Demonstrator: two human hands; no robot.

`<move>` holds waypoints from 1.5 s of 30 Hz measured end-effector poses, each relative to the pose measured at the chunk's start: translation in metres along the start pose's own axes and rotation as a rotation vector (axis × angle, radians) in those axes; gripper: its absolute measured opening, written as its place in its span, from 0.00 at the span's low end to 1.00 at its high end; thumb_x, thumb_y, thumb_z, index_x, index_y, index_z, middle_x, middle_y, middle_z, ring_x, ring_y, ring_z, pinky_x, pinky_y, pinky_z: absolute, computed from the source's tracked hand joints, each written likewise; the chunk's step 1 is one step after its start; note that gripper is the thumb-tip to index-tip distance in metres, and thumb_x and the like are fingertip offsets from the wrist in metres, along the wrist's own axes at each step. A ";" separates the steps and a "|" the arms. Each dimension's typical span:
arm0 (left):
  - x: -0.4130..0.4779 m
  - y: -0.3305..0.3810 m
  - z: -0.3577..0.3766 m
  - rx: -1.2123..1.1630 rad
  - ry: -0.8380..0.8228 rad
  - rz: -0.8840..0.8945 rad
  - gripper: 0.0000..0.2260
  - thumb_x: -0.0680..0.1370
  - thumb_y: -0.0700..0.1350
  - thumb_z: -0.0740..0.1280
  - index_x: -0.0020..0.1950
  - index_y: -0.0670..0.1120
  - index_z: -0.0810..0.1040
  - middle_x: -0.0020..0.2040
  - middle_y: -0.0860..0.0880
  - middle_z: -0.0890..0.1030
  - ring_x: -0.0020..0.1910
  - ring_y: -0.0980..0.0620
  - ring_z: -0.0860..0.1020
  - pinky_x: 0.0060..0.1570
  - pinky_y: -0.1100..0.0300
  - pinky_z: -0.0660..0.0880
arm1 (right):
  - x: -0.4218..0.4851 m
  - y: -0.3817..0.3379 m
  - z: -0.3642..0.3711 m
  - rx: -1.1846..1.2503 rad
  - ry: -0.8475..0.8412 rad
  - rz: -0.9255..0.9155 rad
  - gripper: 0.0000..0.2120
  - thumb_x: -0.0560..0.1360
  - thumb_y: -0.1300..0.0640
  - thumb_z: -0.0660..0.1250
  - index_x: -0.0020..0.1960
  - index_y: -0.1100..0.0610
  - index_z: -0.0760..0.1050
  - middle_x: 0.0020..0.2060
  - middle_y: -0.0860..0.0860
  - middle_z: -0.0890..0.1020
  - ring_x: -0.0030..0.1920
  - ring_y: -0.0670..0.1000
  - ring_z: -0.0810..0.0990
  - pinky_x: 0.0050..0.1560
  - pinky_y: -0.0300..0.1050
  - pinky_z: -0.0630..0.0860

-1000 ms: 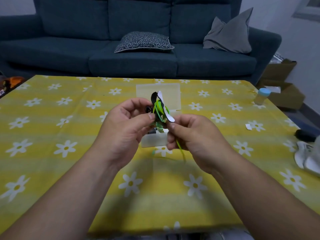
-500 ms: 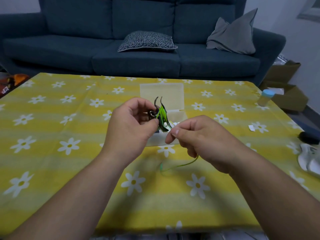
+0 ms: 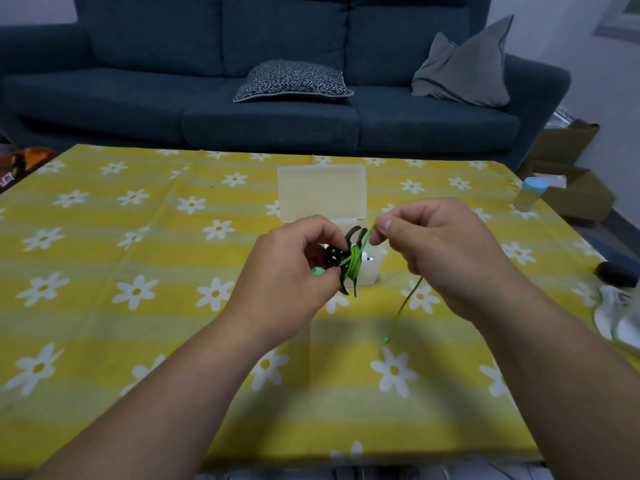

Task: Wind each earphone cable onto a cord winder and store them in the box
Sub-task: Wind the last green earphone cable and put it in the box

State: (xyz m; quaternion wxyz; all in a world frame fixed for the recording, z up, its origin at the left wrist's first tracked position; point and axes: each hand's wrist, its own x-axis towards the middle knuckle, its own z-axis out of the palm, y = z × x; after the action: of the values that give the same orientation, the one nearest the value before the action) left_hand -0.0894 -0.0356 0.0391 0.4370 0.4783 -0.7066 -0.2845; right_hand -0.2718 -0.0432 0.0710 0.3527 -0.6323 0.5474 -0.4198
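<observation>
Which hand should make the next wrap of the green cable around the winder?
Right, probably. The right hand pinches the green cable close to the cord winder, loose tail hanging below; the left hand is busy gripping the winder.

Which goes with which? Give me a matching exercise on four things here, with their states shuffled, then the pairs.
1. left hand
2. right hand
3. box
4. bottle

A. blue cap, near the table's right edge
B. holds the cord winder
C. lid open, behind the hands
D. pinches the green cable

Pairs: 1-B, 2-D, 3-C, 4-A
</observation>
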 end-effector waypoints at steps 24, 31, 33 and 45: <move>0.003 -0.007 -0.005 -0.456 0.196 -0.196 0.11 0.71 0.26 0.69 0.47 0.41 0.79 0.42 0.47 0.84 0.39 0.55 0.82 0.41 0.65 0.78 | -0.010 0.022 0.026 0.027 -0.477 0.240 0.15 0.83 0.58 0.60 0.44 0.60 0.82 0.27 0.51 0.68 0.27 0.48 0.61 0.29 0.42 0.57; 0.002 -0.008 -0.006 -0.169 0.172 -0.110 0.13 0.70 0.29 0.71 0.45 0.47 0.80 0.42 0.50 0.84 0.40 0.54 0.82 0.42 0.60 0.79 | -0.012 0.009 0.018 0.018 -0.431 0.127 0.14 0.81 0.57 0.63 0.43 0.59 0.83 0.25 0.49 0.66 0.28 0.47 0.61 0.29 0.41 0.59; 0.000 -0.007 -0.005 -0.048 0.148 -0.058 0.13 0.70 0.32 0.72 0.44 0.50 0.80 0.41 0.54 0.84 0.40 0.55 0.82 0.43 0.58 0.79 | -0.012 0.006 0.016 -0.033 -0.413 0.076 0.13 0.80 0.55 0.64 0.42 0.57 0.83 0.27 0.51 0.66 0.29 0.50 0.61 0.31 0.45 0.59; -0.004 0.000 0.004 -0.073 -0.104 -0.066 0.13 0.69 0.31 0.71 0.44 0.49 0.82 0.39 0.53 0.84 0.40 0.52 0.82 0.45 0.52 0.80 | 0.000 0.009 0.002 -0.146 0.003 -0.049 0.10 0.74 0.55 0.73 0.36 0.58 0.82 0.23 0.43 0.68 0.25 0.42 0.64 0.28 0.35 0.62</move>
State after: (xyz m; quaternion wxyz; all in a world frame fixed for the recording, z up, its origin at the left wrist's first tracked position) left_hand -0.0921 -0.0314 0.0363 0.4073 0.4698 -0.7013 -0.3488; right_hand -0.2737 -0.0442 0.0617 0.2943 -0.6689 0.5615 -0.3882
